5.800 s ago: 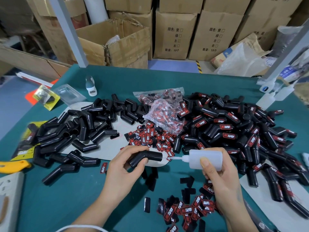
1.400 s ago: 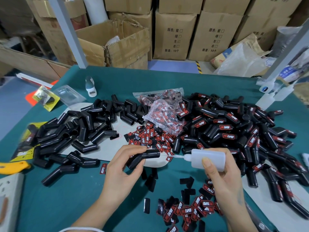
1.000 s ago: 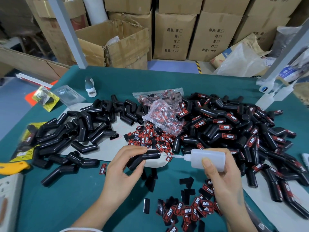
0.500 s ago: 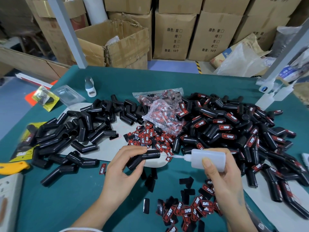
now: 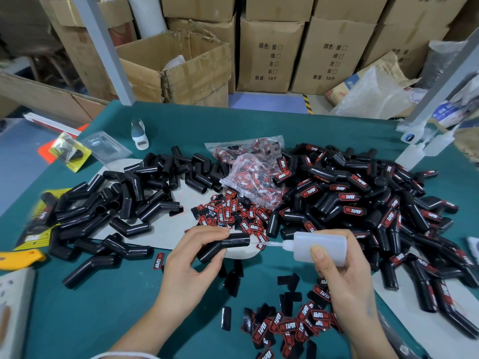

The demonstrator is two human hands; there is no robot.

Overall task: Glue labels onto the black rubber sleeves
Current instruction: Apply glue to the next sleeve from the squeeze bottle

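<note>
L hand [image 5: 191,265] grips sleeve [image 5: 223,246] centre frame, end turned twd nozzle; R hand [image 5: 344,278] fingers wrapped on glue bottle [image 5: 320,246], prob. to dab glue.

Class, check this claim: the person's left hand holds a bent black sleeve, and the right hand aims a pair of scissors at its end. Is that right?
Not quite. In the head view the right hand holds a translucent glue bottle, not scissors. Its nozzle points at the end of the black sleeve held by the left hand.
</note>
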